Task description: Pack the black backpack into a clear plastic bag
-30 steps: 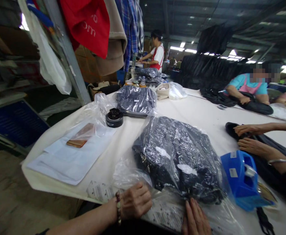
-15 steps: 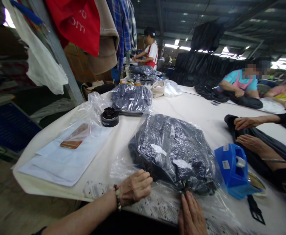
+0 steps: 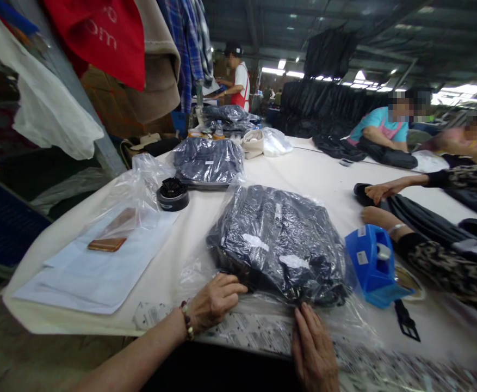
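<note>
A clear plastic bag (image 3: 258, 272) with folded dark garments (image 3: 287, 228) inside lies on the table in front of me. White patches show through the film. My left hand (image 3: 217, 299), a beaded bracelet at its wrist, has its fingers curled on the loose film at the bag's near left edge. My right hand (image 3: 315, 345) lies flat, fingers stretched out, its tips touching the bag's near edge. A blue tape dispenser (image 3: 371, 261) stands just right of the bag. Nearby lies a black buckle strap (image 3: 406, 321).
Left are white papers (image 3: 79, 283), a phone (image 3: 106, 244) partly under plastic film, and a black tape roll (image 3: 173, 195). Another bagged garment (image 3: 208, 160) lies behind. At right, a co-worker's hands (image 3: 381, 190) handle dark cloth (image 3: 426, 218). Clothes (image 3: 111, 38) hang upper left.
The whole view has shifted slightly, so most things appear farther left. The co-worker's hands at right have shifted on the dark cloth. My hands stay at the bag's near edge.
</note>
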The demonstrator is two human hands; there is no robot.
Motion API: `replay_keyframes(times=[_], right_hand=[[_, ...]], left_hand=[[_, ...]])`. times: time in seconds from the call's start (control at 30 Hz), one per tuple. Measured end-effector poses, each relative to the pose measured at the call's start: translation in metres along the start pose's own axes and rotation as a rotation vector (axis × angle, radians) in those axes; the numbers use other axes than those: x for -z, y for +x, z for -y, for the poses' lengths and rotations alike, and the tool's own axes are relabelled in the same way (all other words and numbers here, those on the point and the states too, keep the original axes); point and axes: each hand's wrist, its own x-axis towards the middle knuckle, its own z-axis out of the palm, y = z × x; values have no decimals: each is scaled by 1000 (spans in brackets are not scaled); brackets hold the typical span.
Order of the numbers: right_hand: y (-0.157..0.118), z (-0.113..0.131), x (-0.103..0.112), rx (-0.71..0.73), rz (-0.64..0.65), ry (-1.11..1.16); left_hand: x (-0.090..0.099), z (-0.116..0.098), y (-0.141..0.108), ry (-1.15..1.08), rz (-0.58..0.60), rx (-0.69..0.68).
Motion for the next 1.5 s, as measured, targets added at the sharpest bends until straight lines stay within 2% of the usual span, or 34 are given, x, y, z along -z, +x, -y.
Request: replay_keyframes(times=[0.23, 0.4, 0.53, 0.7, 0.87, 0.97, 1.03, 1.1, 1.23, 1.4, 1.5], right_hand=[[9, 2, 7, -61, -41, 15], [29, 11, 11, -84, -116, -26], [46, 25, 13, -73, -106, 20], [63, 41, 5, -34, -48, 137], [67, 41, -8, -23, -37, 171], [66, 39, -12, -29, -18, 212], [66, 38, -13, -19, -9, 221], [66, 37, -13, -9, -15, 227], [66, 37, -12, -28, -10, 246], [66, 38, -10, -44, 3, 273], [68, 37, -7, -48, 17, 295]], left_hand=[[0, -7, 2, 136, -63, -44], [1, -10, -1, 178, -86, -71], [0, -10, -4, 171, -72, -67], [0, -9, -4, 170, -71, -47], [6, -11, 0, 150, -19, -29], [9, -9, -1, 139, -42, 47], [9, -6, -1, 190, -100, 128], [10, -2, -2, 249, -101, 148], [11, 3, 2, 277, 1, 59], [7, 5, 11, 350, -59, -116], [6, 7, 14, 352, -31, -192]])
